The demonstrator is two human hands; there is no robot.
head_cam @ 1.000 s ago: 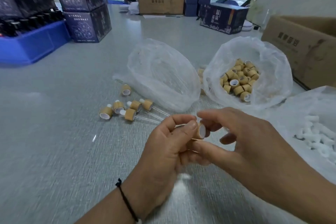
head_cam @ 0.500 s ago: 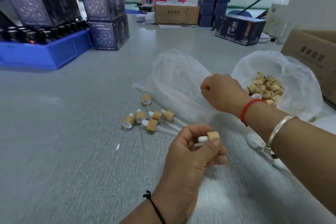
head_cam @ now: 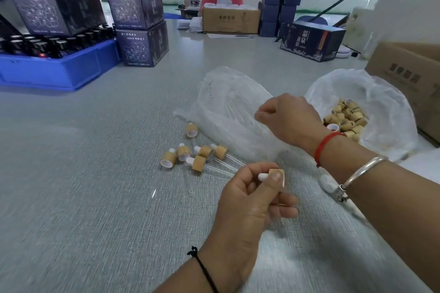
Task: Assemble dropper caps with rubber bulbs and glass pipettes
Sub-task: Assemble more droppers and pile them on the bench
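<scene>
The left hand (head_cam: pixel 247 200) pinches a bamboo dropper cap (head_cam: pixel 277 174) between thumb and forefinger, its white rubber bulb (head_cam: pixel 263 176) poking out to the left; the other fingers curl loosely beneath. The right hand (head_cam: pixel 289 120) reaches farther off, over the clear pipette bag (head_cam: pixel 228 112), fingers bunched together at the tips — whether they pinch a glass pipette I cannot tell. Just left of the held cap, finished droppers (head_cam: pixel 197 156) lie in a small cluster on the grey table (head_cam: pixel 83 173). To the right, a second plastic bag (head_cam: pixel 381 107) holds loose bamboo caps (head_cam: pixel 346 118) — beyond it, a cardboard box (head_cam: pixel 409 71).
</scene>
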